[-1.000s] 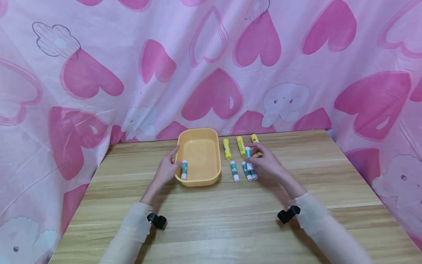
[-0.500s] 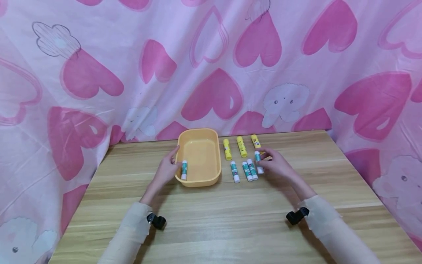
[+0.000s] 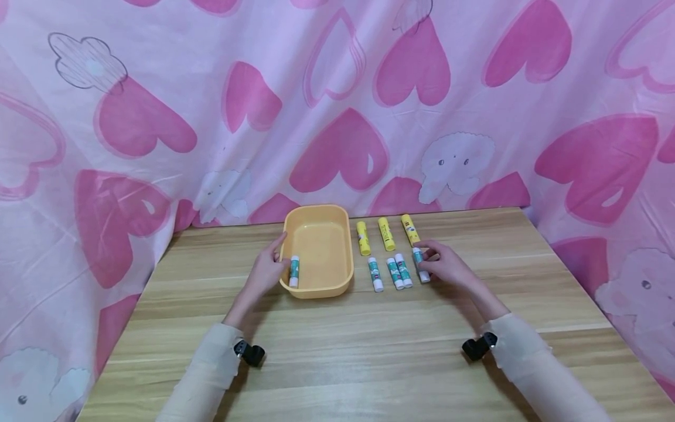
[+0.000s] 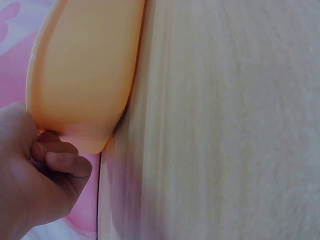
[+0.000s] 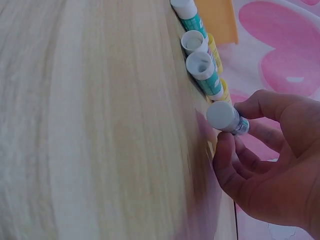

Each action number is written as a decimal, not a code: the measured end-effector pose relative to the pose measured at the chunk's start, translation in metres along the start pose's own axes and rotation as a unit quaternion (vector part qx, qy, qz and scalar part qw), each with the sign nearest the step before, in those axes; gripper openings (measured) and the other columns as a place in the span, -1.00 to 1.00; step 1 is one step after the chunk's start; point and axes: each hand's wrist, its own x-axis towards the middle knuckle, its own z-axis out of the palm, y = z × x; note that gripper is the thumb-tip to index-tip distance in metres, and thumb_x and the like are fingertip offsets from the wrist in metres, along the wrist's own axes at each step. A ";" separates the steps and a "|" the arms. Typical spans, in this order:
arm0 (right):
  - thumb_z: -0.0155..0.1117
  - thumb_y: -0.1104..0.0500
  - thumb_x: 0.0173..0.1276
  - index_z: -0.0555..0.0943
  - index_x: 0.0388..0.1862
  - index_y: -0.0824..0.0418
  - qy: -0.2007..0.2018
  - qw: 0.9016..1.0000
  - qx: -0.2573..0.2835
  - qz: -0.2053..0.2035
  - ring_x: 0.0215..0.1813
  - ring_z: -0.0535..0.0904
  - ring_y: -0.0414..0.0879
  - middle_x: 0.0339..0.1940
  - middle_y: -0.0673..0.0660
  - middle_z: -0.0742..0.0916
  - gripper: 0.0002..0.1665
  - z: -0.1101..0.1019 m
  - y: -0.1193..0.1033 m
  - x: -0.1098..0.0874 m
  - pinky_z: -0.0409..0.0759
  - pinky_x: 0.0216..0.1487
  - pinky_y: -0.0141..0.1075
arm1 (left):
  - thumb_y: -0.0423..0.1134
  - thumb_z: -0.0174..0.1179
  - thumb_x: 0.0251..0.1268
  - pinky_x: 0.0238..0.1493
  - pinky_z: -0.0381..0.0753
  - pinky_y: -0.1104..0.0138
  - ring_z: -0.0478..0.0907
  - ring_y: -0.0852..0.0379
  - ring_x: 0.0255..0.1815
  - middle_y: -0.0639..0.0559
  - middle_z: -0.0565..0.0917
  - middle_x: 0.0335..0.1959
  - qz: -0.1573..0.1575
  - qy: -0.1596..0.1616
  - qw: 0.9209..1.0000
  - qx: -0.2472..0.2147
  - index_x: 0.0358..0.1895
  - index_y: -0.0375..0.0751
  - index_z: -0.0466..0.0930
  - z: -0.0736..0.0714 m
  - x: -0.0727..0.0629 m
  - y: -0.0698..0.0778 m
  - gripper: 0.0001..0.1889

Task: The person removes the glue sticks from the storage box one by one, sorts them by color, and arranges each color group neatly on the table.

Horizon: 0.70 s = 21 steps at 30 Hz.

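My left hand [image 3: 266,271] grips the left rim of a yellow-orange plastic tray [image 3: 327,291]; in the left wrist view, curled fingers [image 4: 67,162] meet the tray's wall [image 4: 90,65]. A green and white glue stick [image 3: 295,271] lies inside, close to my thumb. My right hand [image 3: 448,266] pinches another green and white glue stick [image 3: 420,266] between thumb and fingers, its white end [image 5: 220,116] towards the right wrist camera. It is held low, at the right end of a row of green glue sticks [image 3: 375,274], just below a yellow glue stick [image 3: 410,229].
Two more yellow glue sticks [image 3: 363,238] lie right of the tray, behind the green row. Two green glue sticks [image 3: 399,272] lie side by side in that row. A pink heart-print curtain [image 3: 337,146] hangs along the back edge of the wooden table [image 3: 348,357].
My right hand has carried its glue stick to the right and down, from above the side-by-side pair to a spot right of them. The left hand and tray have stayed put.
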 end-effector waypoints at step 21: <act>0.21 0.22 0.38 0.36 0.45 0.27 0.000 0.999 -0.032 0.000 -0.06 0.52 0.07 0.07 0.33 0.57 -0.34 0.007 0.002 0.004 0.59 -0.28 -0.30 | -0.38 0.16 0.18 -0.66 0.23 0.44 0.20 0.21 -0.64 0.13 0.22 -0.64 -0.001 0.001 1.000 0.000 0.56 0.08 0.17 0.000 0.000 -0.001 -0.19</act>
